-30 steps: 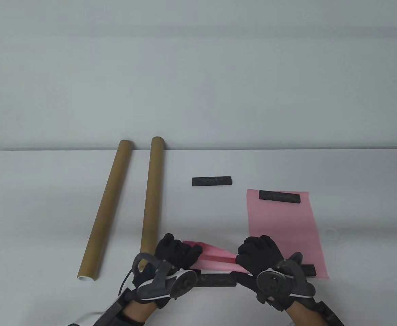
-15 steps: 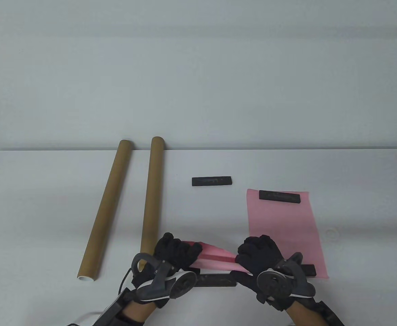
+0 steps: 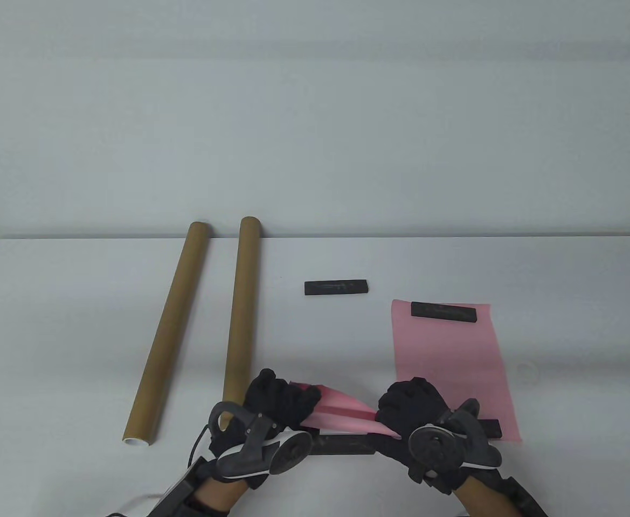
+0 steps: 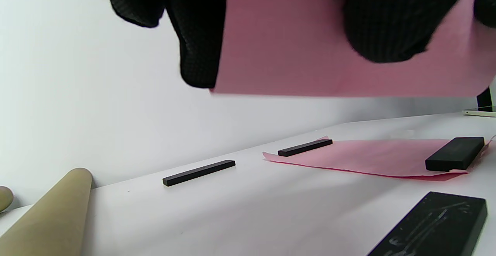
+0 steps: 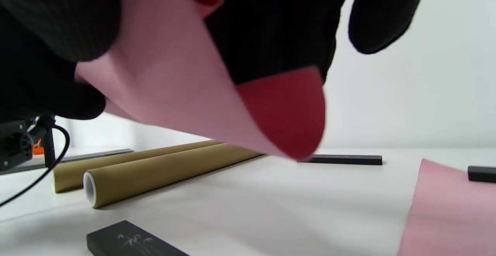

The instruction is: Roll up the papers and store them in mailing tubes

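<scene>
Both hands hold a pink paper that is partly rolled, lifted just above the table's near edge. My left hand grips its left end; the paper shows between the gloved fingers in the left wrist view. My right hand grips its right end, where the sheet curls into a cone shape. Two brown mailing tubes lie side by side at the left; they also show in the right wrist view.
A second pink sheet lies flat at the right, held by black bar weights at its far end and near end. Another black bar lies mid-table, and one lies under the hands.
The right hand has shifted slightly toward me and the rolled paper between the hands looks a little tighter. Nothing else has moved.
</scene>
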### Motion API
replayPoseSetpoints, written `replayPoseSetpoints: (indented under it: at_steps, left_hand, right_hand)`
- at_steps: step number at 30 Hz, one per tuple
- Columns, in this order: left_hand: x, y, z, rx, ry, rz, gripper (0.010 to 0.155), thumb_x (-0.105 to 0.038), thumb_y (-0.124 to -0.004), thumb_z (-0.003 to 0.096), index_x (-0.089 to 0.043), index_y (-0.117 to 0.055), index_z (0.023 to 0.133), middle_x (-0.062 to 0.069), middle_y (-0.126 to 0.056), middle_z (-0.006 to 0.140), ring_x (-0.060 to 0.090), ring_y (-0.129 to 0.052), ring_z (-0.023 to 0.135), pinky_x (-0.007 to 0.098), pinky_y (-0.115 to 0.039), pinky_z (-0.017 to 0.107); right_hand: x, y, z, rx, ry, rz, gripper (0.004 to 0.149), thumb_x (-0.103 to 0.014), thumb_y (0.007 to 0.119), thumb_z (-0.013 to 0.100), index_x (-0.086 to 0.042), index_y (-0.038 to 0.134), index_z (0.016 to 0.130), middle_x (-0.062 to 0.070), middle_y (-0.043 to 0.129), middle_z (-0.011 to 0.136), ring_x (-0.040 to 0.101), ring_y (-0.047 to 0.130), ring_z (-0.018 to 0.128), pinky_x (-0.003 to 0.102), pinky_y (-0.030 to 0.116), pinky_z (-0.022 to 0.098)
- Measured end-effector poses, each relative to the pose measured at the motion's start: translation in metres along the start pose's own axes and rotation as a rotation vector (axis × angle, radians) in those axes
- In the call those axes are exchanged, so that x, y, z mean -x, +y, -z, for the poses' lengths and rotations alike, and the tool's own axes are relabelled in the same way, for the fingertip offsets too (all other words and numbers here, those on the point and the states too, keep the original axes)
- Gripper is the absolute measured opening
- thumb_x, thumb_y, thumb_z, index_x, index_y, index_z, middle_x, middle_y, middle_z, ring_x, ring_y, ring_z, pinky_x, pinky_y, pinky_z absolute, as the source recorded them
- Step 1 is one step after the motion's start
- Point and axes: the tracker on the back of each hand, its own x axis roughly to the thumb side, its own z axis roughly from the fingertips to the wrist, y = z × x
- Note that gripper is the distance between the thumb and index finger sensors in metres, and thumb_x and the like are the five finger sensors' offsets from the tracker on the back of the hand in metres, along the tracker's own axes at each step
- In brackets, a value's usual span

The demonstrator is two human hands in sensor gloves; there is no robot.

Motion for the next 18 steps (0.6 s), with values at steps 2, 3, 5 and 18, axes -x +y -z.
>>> replayPoseSetpoints:
  at_steps: [2,3,5,18]
  left_hand:
    - [0.0031,-0.0013,0.0014,0.025,0.008,-0.039,0.067,-0.073,-0.07,0.0295,-0.034,-0.085,0.082,-0.015,-0.101,0.052,0.009,-0.108,0.051,0.046,-0.074,0.07]
    - [0.0046,-0.0019,0.0016,0.032,0.015,-0.062,0.067,-0.074,-0.07,0.0291,-0.033,-0.086,0.08,-0.015,-0.102,0.049,0.008,-0.109,0.048,0.046,-0.075,0.069]
    - [0.0065,-0.0022,0.0016,0.037,0.024,-0.079,0.067,-0.074,-0.07,0.029,-0.032,-0.087,0.079,-0.015,-0.103,0.047,0.008,-0.109,0.045,0.046,-0.076,0.069]
    - [0.0057,-0.001,0.0012,0.028,0.022,-0.068,0.066,-0.072,-0.076,0.0287,-0.032,-0.086,0.08,-0.015,-0.102,0.048,0.007,-0.109,0.046,0.046,-0.075,0.069]
  right_hand:
    - [-0.0011,-0.0023,-0.0011,0.036,-0.001,-0.036,0.061,-0.062,0.083,0.041,-0.016,0.094,0.078,0.012,0.092,0.09,0.045,0.088,0.088,0.07,0.069,0.065]
    - [-0.0024,-0.0039,-0.0015,0.054,-0.007,-0.06,0.063,-0.06,0.086,0.041,-0.017,0.089,0.086,0.012,0.088,0.095,0.045,0.086,0.09,0.07,0.068,0.066]
    - [-0.0053,-0.0065,-0.0021,0.07,-0.023,-0.093,0.065,-0.055,0.09,0.041,-0.017,0.082,0.094,0.012,0.081,0.1,0.047,0.08,0.095,0.071,0.065,0.067]
    - [-0.0025,-0.0052,-0.0022,0.038,-0.016,-0.075,0.07,-0.06,0.089,0.04,-0.018,0.081,0.095,0.013,0.082,0.1,0.048,0.08,0.094,0.072,0.065,0.066]
